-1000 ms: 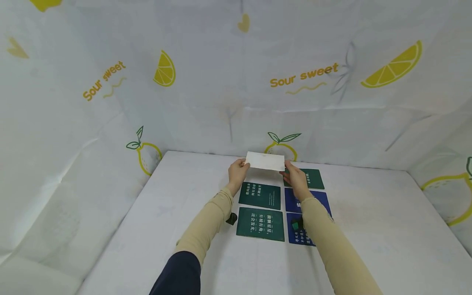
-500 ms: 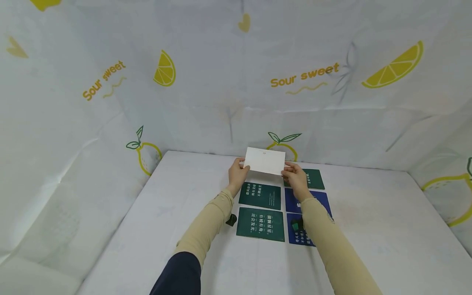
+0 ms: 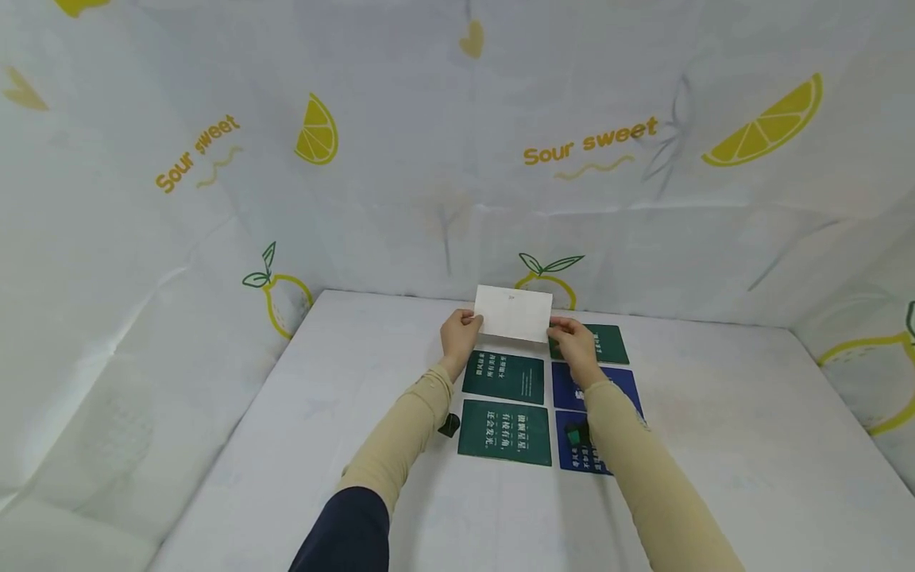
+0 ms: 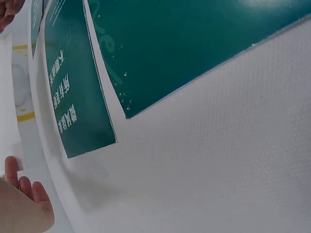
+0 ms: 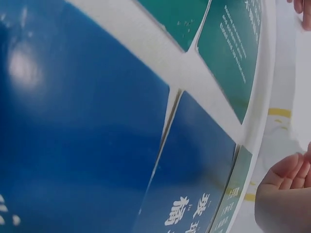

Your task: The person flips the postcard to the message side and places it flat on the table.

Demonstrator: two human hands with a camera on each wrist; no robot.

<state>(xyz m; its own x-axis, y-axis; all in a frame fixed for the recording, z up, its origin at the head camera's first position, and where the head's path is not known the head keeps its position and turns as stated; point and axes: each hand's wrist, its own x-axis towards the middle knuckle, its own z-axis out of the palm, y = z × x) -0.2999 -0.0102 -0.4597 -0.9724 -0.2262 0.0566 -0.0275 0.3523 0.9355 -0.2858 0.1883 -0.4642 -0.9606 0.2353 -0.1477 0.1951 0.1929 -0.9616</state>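
A white card is raised over the back of the table, its plain side with a tiny mark facing the head camera. My left hand pinches its left edge between thumb and fingers. At the opposite edge, my right hand pinches it too, above a green card lying flat. In the left wrist view the thumb and fingertips show at the card's corner. The right wrist view catches the right hand beside the white card.
Two green cards with white writing lie in a left column. Blue cards form the right column, partly under my right forearm. Small black wrist devices show at the sleeves. A lemon-printed sheet hangs behind the table.
The white card has tipped up, so more of its face shows to the head camera. Both hands have kept hold of its edges and barely shifted.
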